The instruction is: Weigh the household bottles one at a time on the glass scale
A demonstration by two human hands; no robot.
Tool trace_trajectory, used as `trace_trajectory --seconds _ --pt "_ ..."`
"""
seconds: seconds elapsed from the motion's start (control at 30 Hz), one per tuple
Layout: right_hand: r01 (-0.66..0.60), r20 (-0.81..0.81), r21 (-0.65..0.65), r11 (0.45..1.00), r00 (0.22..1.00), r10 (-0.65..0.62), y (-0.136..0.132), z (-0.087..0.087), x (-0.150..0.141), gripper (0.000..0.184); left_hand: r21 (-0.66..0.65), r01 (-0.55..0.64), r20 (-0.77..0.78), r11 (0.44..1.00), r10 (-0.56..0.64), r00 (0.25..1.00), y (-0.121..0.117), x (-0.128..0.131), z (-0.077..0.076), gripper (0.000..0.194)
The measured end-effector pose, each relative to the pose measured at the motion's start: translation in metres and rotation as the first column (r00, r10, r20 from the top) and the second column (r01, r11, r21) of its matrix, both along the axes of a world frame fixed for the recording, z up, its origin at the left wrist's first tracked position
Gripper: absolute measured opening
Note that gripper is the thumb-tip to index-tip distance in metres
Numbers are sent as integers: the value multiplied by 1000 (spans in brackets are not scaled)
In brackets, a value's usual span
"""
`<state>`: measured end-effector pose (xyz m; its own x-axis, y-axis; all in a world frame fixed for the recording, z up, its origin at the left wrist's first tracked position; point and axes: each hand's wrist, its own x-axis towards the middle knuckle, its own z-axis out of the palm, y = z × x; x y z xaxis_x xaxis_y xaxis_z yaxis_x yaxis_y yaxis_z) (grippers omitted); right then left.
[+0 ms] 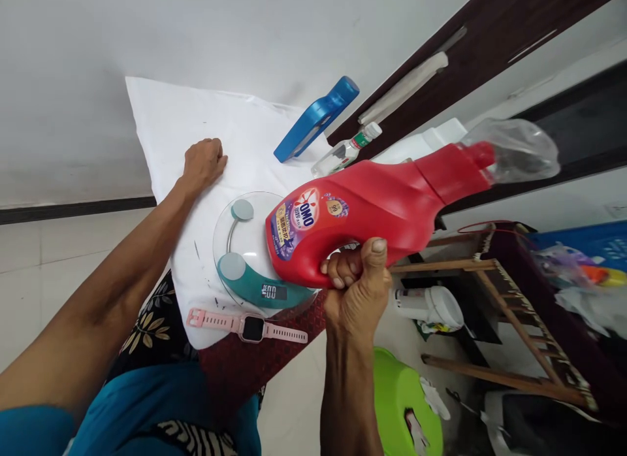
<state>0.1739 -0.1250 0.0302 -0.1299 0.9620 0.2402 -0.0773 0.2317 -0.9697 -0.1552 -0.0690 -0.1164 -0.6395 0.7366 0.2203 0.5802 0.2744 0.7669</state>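
Observation:
My right hand (357, 283) is wrapped round the handle of a large red OMO laundry detergent bottle (382, 204), with the thumb on the outside. The bottle is held tilted above the right part of a round glass scale (262, 240); from this angle I cannot tell whether they touch. The scale has a green band and its display reads 0.0. My left hand (203, 162) rests curled on the white cloth (181, 126), behind the scale and apart from it. A pink-strapped smartwatch (253, 328) lies in front of the scale.
A blue bottle (318, 119) and a clear bottle with a green label (345, 149) stand along the cloth's far right edge. A white container (421, 142) is partly hidden behind the detergent. Right of the table are a green tub (399, 397), a white bucket (431, 306) and a wooden frame (529, 338).

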Motion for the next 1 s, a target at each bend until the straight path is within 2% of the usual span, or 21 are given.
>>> trace_trajectory --seconds 0.13,0.27,0.33,0.4,0.47,0.53,0.6,0.67,0.73,0.83,0.93,1.0 --pt "21 -15 12 1000 1000 -21 -6 -9 -7 72 -16 4 -13 1000 -4 1000 -1 1 4 9" --pt "-21 4 10 1000 1000 21 -16 -13 -11 68 -15 0 20 1000 0 1000 -1 1 5 9" --pt "-65 22 -17 998 998 65 -19 -14 -6 62 -11 -1 36 1000 1 999 -1 0 5 10" --pt "-86 80 14 996 993 84 -18 -16 7 56 -3 -4 47 1000 4 999 -1 -1 5 11" --pt "-16 133 130 991 991 -1 -13 -21 27 53 -7 -12 48 1000 13 999 -1 -2 5 12" --pt "135 113 236 962 980 -165 -3 -31 51 54 -25 -19 37 1000 20 999 -1 -2 4 12" --pt "246 124 233 941 952 -280 9 -43 75 55 -32 -24 33 999 25 999 -1 -2 6 13" --pt "279 257 203 938 910 -326 21 -59 94 56 -2 -42 64 999 42 997 -2 -1 11 16" --pt "249 422 183 951 854 -304 32 -75 106 62 52 -75 131 996 67 989 -8 2 25 20" --pt "180 560 171 969 791 -246 47 -97 112 71 184 -97 195 978 60 979 -30 21 64 24" --pt "167 576 140 976 788 -217 57 -112 111 74 399 -37 137 916 -20 990 -71 69 111 26" --pt "173 563 116 978 800 -208 61 -119 112 74 525 137 51 840 -192 980 -101 118 134 26"
